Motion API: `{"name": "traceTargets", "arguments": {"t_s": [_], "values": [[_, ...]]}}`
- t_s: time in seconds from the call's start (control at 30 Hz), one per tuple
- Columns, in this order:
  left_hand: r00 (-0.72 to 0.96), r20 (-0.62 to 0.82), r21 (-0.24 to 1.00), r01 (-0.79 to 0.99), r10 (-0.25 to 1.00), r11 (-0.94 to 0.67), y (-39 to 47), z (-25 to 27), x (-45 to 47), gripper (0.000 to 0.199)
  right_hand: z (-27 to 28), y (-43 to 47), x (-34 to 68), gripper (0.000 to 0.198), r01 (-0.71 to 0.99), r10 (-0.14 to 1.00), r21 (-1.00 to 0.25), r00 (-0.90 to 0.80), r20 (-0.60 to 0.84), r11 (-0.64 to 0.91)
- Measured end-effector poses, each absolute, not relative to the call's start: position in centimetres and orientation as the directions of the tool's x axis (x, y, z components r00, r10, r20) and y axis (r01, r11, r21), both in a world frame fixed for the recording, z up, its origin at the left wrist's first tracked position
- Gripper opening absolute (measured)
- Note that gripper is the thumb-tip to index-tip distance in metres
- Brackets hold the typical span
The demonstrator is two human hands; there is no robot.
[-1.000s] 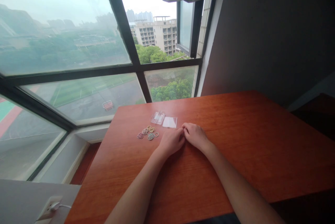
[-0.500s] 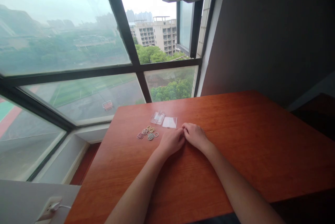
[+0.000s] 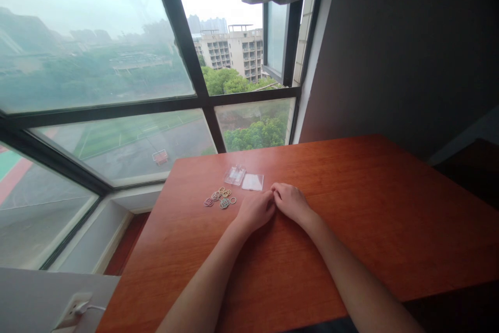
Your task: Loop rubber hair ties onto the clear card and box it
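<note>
Left hand [image 3: 254, 211] and right hand [image 3: 290, 202] curled, meeting at the fingers on table [image 3: 351, 208]; fingertips hidden, cannot tell how closed or whether holding. Coloured rings [image 3: 224, 203] lie just left of left hand.

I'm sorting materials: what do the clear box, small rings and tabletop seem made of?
Clear box: probably glossy hard plastic, transparent with bright glints. Rings: perhaps rubber or cord, thin dull loops, too small to be sure. Tabletop: wood or imitation laminate, with streaky grain and soft sheen.
</note>
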State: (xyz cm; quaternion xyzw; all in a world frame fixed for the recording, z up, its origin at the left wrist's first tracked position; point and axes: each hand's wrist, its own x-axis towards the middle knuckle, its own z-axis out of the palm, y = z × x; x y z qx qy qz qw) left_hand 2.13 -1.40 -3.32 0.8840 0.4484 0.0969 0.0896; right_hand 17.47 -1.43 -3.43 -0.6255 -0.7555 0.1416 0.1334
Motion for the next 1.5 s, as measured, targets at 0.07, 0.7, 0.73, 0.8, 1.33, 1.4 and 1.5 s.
{"name": "traceTargets", "arguments": {"t_s": [0.07,0.7,0.73,0.8,1.33,1.4,1.5], "values": [[0.58,0.097,0.248,0.773,0.809,-0.584,-1.38,-3.35,2.12,0.018,-3.46,-1.41,17.47,0.025,0.907,0.983,-0.382,-0.181,0.022,0.175],[0.579,0.101,0.258,0.77,0.809,-0.584,-1.33,-3.4,2.11,0.019,-3.36,-1.42,17.47,0.025,0.905,0.983,-0.384,-0.182,0.035,0.181],[0.58,0.1,0.256,0.77,0.809,-0.584,-1.32,-3.41,2.11,0.019,-3.35,-1.42,17.47,0.025,0.905,0.983,-0.386,-0.182,0.036,0.182],[0.58,0.097,0.255,0.771,0.809,-0.583,-1.29,-3.44,2.11,0.019,-3.34,-1.43,17.47,0.025,0.904,0.982,-0.387,-0.183,0.038,0.184],[0.582,0.102,0.261,0.767,0.807,-0.586,-1.26,-3.46,2.08,0.017,-3.54,-1.39,17.52,0.023,0.904,0.982,-0.384,-0.18,0.052,0.186],[0.58,0.092,0.266,0.769,0.809,-0.582,-1.27,-3.42,2.08,0.018,-3.44,-1.4,17.5,0.024,0.905,0.983,-0.383,-0.179,0.046,0.183],[0.579,0.088,0.266,0.771,0.811,-0.579,-1.3,-3.39,2.08,0.018,-3.24,-1.44,17.47,0.024,0.909,0.984,-0.379,-0.176,0.029,0.174]]}}
